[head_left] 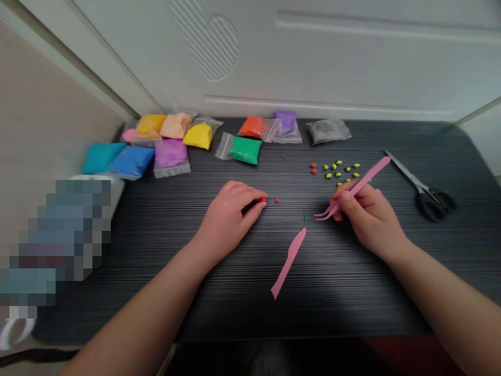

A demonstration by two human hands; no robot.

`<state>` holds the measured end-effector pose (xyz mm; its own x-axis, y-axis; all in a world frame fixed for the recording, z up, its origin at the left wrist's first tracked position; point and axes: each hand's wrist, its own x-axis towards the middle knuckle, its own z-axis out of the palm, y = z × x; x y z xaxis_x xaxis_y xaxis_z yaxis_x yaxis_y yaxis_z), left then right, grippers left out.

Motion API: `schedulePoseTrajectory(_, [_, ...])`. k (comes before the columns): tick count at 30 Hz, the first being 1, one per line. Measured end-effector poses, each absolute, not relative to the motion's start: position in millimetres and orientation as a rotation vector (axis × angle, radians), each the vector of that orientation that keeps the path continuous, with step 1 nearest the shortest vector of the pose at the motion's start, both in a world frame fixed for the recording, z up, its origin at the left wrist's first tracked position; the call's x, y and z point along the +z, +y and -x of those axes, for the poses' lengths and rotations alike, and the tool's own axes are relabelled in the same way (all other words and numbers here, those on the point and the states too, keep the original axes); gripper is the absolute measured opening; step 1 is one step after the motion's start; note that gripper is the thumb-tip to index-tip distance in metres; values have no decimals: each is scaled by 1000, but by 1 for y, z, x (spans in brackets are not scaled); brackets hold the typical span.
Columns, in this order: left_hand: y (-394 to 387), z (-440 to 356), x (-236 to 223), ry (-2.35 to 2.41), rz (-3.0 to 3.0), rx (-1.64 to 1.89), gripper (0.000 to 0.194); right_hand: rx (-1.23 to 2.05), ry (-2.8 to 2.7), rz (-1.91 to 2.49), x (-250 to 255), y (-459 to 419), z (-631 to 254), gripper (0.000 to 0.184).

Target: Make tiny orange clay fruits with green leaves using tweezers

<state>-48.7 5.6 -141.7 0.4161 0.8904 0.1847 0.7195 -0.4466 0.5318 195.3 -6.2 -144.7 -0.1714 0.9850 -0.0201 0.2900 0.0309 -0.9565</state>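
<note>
My left hand [230,214] pinches a tiny red clay ball [263,199] between thumb and forefinger, low over the dark table. Just right of those fingertips lies another small red ball [277,200]. In my right hand [364,214] is a pink two-pronged clay tool [366,180], its prongs pointing left. A thin green clay strip [305,216] lies left of the prongs. Between my hands, nearer the front, rests a pink clay knife [288,263]. Several small yellow-and-green pieces [338,174] sit behind my right hand, with two red-orange pieces [313,168] to their left.
Bags of coloured clay line the back, among them a green bag [246,150], a blue bag [132,161] and a grey bag [327,130]. Black-handled scissors [425,190] lie at the right. A white panel [332,62] rises behind the table. A pixelated object [58,235] stands left.
</note>
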Motion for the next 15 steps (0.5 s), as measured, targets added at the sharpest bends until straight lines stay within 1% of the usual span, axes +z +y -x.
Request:
schedulePoseTrajectory(3, [6, 48, -141, 1415, -2325, 606, 16, 1213, -1518, 1314, -144, -5, -196, 19])
schedulePoseTrajectory(9, [4, 47, -141, 1402, -2374, 598, 21, 1194, -1542, 1328, -142, -6, -195, 20])
schedulePoseTrajectory(15, [3, 47, -142, 1411, -2330, 642, 19, 1181, -1542, 1358, -142, -6, -195, 21])
